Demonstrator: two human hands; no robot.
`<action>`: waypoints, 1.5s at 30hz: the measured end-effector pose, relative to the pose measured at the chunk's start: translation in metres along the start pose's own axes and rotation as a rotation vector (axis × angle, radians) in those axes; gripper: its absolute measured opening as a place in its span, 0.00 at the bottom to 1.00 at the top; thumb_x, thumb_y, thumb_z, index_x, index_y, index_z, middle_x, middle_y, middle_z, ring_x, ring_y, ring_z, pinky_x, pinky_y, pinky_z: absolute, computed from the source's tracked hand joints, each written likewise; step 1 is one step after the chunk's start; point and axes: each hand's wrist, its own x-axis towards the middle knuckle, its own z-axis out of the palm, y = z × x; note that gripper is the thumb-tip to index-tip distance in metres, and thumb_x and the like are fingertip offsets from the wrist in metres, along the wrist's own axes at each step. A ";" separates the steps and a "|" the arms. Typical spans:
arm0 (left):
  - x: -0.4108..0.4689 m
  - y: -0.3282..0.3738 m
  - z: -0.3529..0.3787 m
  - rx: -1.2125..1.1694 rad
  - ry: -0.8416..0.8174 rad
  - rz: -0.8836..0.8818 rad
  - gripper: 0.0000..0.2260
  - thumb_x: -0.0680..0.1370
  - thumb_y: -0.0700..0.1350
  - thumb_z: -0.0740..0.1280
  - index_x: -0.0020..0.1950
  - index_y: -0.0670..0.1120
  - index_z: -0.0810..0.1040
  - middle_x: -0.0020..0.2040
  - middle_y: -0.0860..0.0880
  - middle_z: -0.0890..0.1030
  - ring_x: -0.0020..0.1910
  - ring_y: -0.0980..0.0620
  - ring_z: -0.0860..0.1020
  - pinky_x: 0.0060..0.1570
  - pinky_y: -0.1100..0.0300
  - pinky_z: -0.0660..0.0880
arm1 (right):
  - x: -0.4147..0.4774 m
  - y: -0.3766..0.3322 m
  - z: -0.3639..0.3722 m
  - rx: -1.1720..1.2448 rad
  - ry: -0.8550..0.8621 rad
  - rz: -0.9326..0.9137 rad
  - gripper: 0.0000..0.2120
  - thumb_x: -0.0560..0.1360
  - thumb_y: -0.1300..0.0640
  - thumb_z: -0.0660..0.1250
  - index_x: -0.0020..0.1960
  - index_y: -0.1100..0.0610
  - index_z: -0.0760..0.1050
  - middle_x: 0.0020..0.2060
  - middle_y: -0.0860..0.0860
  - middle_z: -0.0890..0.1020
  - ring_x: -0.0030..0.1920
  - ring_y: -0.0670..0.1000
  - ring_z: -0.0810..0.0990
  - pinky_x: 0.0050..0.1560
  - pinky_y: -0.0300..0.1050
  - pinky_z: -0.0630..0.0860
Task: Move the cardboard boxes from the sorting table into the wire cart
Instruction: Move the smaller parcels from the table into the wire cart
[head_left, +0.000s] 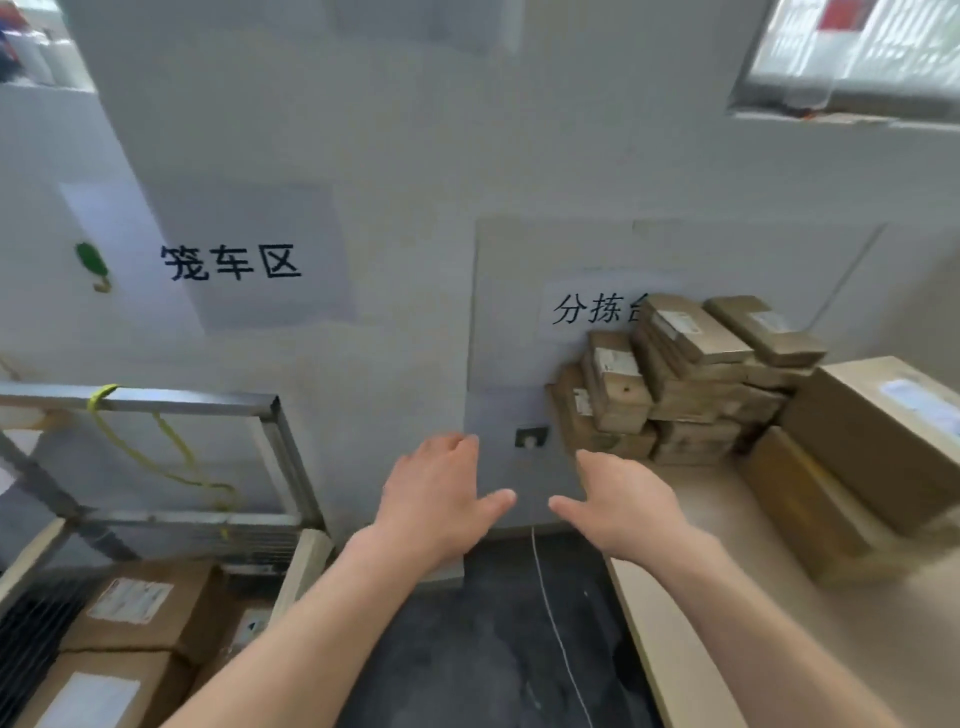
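Left hand (435, 499), right hand (621, 501) spread, empty (midair); boxes (691, 374) piled on sorting table (727, 623).

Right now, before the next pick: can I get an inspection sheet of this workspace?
Surface: pale beige sorting table, on the right.
Job's things: pile of small brown cardboard boxes against the wall; two large brown cardboard boxes, one on the other, at the table's right; metal-framed wire cart on the left, holding labelled brown boxes.
Clutter: nothing seen.
Grippers: left hand and right hand open, empty, between cart and table.
Cables: yellow cord tied to the cart frame, hanging; thin white cord over the dark floor.
Surroundings: grey wall with printed paper signs; wall socket; window upper right.
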 end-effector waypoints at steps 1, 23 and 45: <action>0.007 0.014 0.001 0.001 -0.005 0.024 0.31 0.77 0.67 0.63 0.72 0.48 0.69 0.71 0.48 0.72 0.69 0.47 0.71 0.65 0.51 0.69 | 0.000 0.014 -0.005 0.005 0.013 0.021 0.31 0.76 0.35 0.63 0.72 0.52 0.68 0.68 0.50 0.76 0.68 0.54 0.74 0.62 0.51 0.73; 0.094 0.274 0.060 0.046 -0.047 0.454 0.39 0.76 0.68 0.64 0.81 0.51 0.58 0.78 0.51 0.65 0.76 0.49 0.63 0.72 0.47 0.67 | -0.041 0.280 -0.089 0.081 0.216 0.412 0.26 0.74 0.34 0.64 0.64 0.48 0.73 0.58 0.48 0.81 0.59 0.54 0.78 0.48 0.49 0.74; 0.246 0.424 0.152 0.079 -0.276 0.667 0.27 0.75 0.72 0.59 0.56 0.49 0.72 0.57 0.50 0.75 0.59 0.47 0.74 0.52 0.49 0.73 | 0.050 0.449 -0.118 -0.029 0.176 0.835 0.19 0.73 0.36 0.66 0.55 0.48 0.77 0.51 0.49 0.82 0.51 0.56 0.79 0.41 0.47 0.72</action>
